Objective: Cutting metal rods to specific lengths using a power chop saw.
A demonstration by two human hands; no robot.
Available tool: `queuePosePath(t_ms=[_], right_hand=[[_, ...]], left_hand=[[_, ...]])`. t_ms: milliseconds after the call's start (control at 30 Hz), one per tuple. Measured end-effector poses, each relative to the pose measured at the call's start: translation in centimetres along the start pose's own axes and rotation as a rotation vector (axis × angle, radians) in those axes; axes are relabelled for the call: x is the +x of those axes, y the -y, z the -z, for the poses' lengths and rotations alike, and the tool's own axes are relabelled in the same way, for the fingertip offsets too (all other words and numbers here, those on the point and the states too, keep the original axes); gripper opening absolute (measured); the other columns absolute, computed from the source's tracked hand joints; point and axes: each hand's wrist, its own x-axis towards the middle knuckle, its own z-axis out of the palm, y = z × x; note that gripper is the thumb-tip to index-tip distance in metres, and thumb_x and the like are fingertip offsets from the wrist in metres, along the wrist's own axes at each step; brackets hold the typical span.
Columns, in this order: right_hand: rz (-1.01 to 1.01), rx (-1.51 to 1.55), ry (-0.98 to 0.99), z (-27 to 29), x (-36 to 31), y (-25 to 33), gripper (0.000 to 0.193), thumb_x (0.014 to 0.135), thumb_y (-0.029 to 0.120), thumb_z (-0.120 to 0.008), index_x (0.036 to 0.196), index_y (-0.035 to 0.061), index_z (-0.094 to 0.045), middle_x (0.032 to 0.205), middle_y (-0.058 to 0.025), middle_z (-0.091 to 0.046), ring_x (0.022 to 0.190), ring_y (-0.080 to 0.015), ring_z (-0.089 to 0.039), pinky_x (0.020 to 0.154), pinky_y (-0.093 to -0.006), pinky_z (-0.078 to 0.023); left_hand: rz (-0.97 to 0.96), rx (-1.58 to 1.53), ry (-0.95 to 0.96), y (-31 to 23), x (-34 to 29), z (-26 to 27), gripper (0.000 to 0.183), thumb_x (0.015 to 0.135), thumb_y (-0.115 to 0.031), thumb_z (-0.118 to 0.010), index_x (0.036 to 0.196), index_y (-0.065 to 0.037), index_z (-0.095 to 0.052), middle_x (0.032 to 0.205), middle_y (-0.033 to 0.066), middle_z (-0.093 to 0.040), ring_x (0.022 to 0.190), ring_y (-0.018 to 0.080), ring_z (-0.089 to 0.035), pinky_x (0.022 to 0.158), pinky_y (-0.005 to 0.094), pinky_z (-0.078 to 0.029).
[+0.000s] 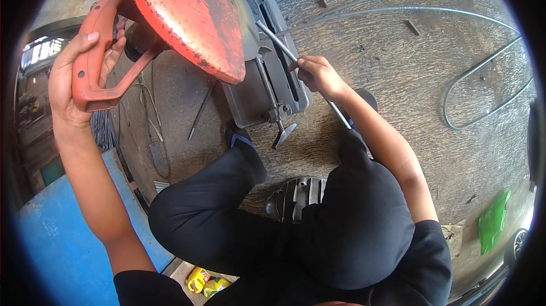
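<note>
Rod (284, 50) stock lay across the saw's base (267, 84), pinched near its middle by the right hand (318, 76), whose fingers were closed round the thin steel bar. From that grip the rod ran toward 11 o'clock, under the edge of the blade guard (187, 16), and toward 5 o'clock past the wrist to the knee. The left hand (74, 73) was wrapped shut around the orange handle (94, 61) of the chop saw, at about 10 o'clock in the view, with the saw head lifted and the orange guard tilted above the base. Whether the blade was spinning could not be told.

At 6 o'clock from the right hand, the vise screw (267, 87) and its lever (282, 134) stuck out of the base toward the person's shoe (242, 138). The person sat low over a dark ribbed casing (296, 195), knees spread either side of the machine. Further out, loose wire (483, 90) looped over the concrete floor (398, 135) at 3 o'clock, a short rod (200, 111) lay at 9 o'clock from the base, and a blue panel (57, 238) filled 8 o'clock.

Judging from this, the main risk was the hand sitting close to the cut line: the rod seemed held by fingers more than by the vise, so a descending blade could snatch and spin it, or pull the fingers in. Sparks or the cut end could also fly toward the nearby legs.
</note>
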Motion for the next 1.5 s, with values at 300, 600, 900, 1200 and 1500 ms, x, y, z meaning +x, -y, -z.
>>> queuePosePath(t_ms=[300, 600, 900, 1200, 1500], right_hand=[[0.02, -0.158, -0.004, -0.6, 0.0, -0.7, 0.03, 0.096, 0.025, -0.046, 0.095, 0.0001, -0.063, 0.063, 0.0036, -0.045, 0.05, -0.0046, -0.039, 0.044, -0.0217, -0.032], [0.189, -0.502, -0.135, -0.9, 0.3, -0.9, 0.031, 0.093, 0.025, -0.05, 0.09, -0.0033, -0.063, 0.064, -0.0053, -0.055, 0.061, -0.0138, -0.052, 0.06, -0.0325, -0.043], [0.311, -0.723, -0.237, -1.3, 0.3, -0.6, 0.024, 0.089, 0.019, -0.054, 0.083, -0.003, -0.06, 0.064, -0.0221, -0.053, 0.06, -0.0366, -0.054, 0.06, -0.0398, -0.044], [0.416, -0.796, -0.334, -2.0, 0.1, -0.5, 0.021, 0.088, 0.017, -0.056, 0.083, -0.003, -0.061, 0.061, -0.0232, -0.054, 0.057, -0.0395, -0.055, 0.056, -0.0411, -0.045], [0.469, -0.867, -0.421, -1.9, -0.1, 0.1, 0.022, 0.089, 0.02, -0.056, 0.086, -0.0004, -0.062, 0.067, -0.0233, -0.058, 0.065, -0.0399, -0.059, 0.06, -0.0423, -0.046]], left_hand=[[0.001, -0.019, 0.018, 0.1, 0.0, 0.0, 0.047, 0.084, -0.006, -0.055, 0.125, 0.012, -0.04, 0.112, 0.0222, -0.056, 0.102, 0.0269, -0.058, 0.094, 0.0354, -0.048], [0.013, -0.019, -0.028, 0.1, 0.2, 0.2, 0.049, 0.084, -0.007, -0.055, 0.128, 0.01, -0.038, 0.117, 0.0213, -0.054, 0.11, 0.0277, -0.055, 0.096, 0.0427, -0.048], [0.053, -0.104, 0.052, 0.2, -0.4, -0.2, 0.053, 0.087, -0.009, -0.053, 0.133, 0.007, -0.033, 0.131, 0.023, -0.045, 0.122, 0.0336, -0.046, 0.106, 0.0458, -0.036], [0.061, -0.104, 0.055, 0.3, -0.5, -0.1, 0.053, 0.086, -0.008, -0.054, 0.134, 0.005, -0.034, 0.131, 0.0216, -0.045, 0.121, 0.0333, -0.047, 0.105, 0.0462, -0.038], [0.031, -0.083, 0.021, 0.3, -0.2, 0.1, 0.05, 0.085, -0.008, -0.055, 0.128, 0.009, -0.038, 0.116, 0.0217, -0.054, 0.11, 0.0284, -0.056, 0.094, 0.039, -0.05]])
